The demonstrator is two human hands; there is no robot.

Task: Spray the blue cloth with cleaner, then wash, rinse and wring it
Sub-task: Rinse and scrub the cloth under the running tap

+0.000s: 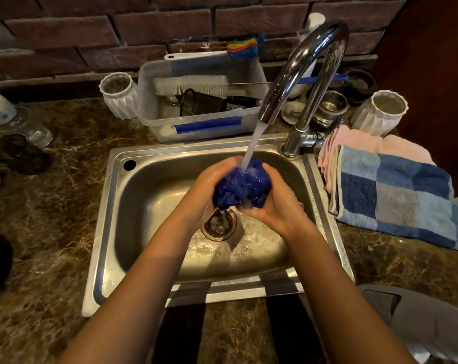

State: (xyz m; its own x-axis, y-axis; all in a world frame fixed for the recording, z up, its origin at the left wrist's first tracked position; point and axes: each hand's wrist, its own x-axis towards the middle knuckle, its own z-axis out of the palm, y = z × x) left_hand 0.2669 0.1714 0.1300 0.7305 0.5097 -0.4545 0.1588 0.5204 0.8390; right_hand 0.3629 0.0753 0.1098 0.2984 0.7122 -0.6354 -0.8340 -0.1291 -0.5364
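Blue cloth point(242, 183) is bunched into a wet ball over the sink point(154, 195), right under the water point(254, 139) pouring from the tap point(298, 72). My left hand point(209, 183) cups it from the left, fingers curled round it; my right hand point(273, 203) wraps it from the right and below, thumb on top. Both hold it tight between them, just above the drain point(218, 224), with water splashing on the basin floor. Behind the sink, a clear tub point(196, 127) holds a white brush point(191, 85). To the right, a checked towel point(395, 193) lies on the counter point(52, 219) beside a pink cloth point(353, 139).
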